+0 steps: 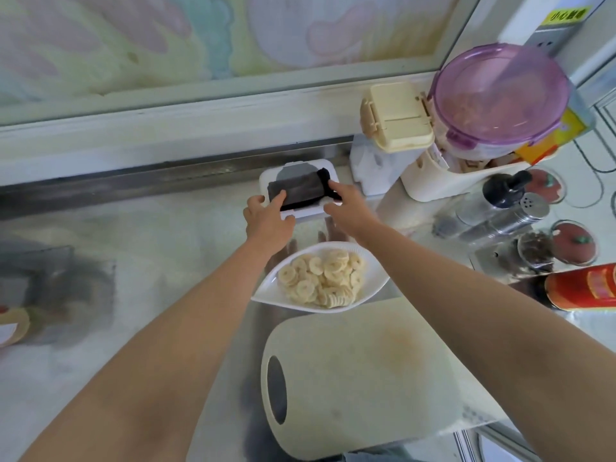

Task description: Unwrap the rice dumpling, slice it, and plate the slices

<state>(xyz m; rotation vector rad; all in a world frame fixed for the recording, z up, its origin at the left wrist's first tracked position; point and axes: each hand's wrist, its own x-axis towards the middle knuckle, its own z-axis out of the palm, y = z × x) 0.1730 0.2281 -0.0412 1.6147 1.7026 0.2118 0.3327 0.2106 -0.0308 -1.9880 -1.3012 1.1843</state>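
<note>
A white leaf-shaped plate (266, 295) holds several pale round slices (321, 281) in the middle of the counter. In front of it lies a bare cream cutting board (366, 378) with a handle hole. Both arms reach past the plate to a white tray (301, 213) by the back wall, where a dark cloth (300, 191) lies. My left hand (266, 218) has its fingers on the cloth's left edge. My right hand (346, 205) pinches the cloth's right end.
Right of the tray stand a cream latch box (396, 118), a purple-lidded container (500, 95) and a white bin (443, 185). Steel shakers (493, 215), small red-lidded jars (573, 246) and a red can (586, 285) crowd the right side. A dark smudged patch (56, 281) marks the left counter.
</note>
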